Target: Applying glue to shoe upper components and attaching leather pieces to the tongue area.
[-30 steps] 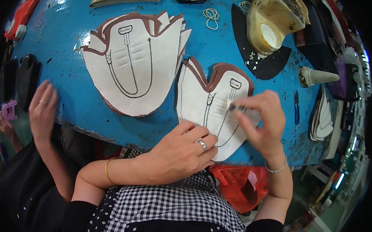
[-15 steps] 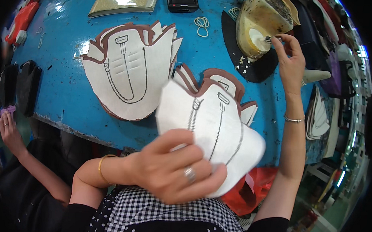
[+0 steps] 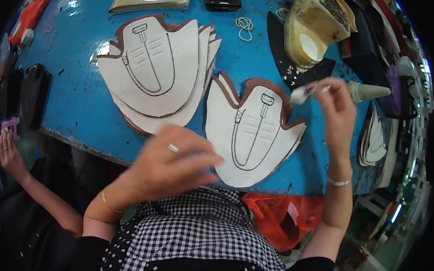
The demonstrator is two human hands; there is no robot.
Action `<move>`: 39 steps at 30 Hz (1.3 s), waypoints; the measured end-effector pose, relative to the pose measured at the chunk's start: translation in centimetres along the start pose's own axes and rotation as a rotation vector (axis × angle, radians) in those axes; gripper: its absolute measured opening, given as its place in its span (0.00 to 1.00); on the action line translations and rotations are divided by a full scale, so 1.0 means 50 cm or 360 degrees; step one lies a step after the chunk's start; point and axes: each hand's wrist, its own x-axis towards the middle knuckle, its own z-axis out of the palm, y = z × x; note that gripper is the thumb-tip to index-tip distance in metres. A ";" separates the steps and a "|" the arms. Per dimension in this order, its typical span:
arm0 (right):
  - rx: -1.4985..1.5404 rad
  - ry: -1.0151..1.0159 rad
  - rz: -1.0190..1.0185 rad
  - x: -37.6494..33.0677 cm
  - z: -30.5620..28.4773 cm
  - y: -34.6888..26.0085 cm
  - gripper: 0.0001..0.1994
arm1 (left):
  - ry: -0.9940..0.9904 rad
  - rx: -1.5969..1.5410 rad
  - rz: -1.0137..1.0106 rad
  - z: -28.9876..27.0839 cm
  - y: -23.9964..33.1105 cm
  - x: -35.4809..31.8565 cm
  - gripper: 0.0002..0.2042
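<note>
White-tipped tool [image 3: 300,94], perhaps a brush, pinched in right hand [image 3: 338,107]; left hand [image 3: 170,157] loose.

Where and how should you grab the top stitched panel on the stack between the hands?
Probably pinch the white stitched panel by its rounded near edge, from the person's side: it lies flat, that curve faces the checked apron, and the left hand is close beside it.

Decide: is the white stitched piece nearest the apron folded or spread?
Spread: the white stitched piece lies flat, its whole U-shaped stitching in view.
</note>
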 end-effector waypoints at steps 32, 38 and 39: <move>0.0115 0.0352 -0.0057 -0.091 0.018 -0.005 0.05 | 0.0452 0.0516 0.0636 -0.032 0.085 0.020 0.12; -0.0083 -0.0104 0.0021 -0.102 0.053 -0.009 0.07 | 0.0409 0.1048 0.0052 -0.086 -0.009 0.009 0.18; -0.0083 -0.0101 0.0024 -0.105 0.061 -0.015 0.07 | 0.0320 0.0950 -0.0041 -0.079 -0.016 0.019 0.18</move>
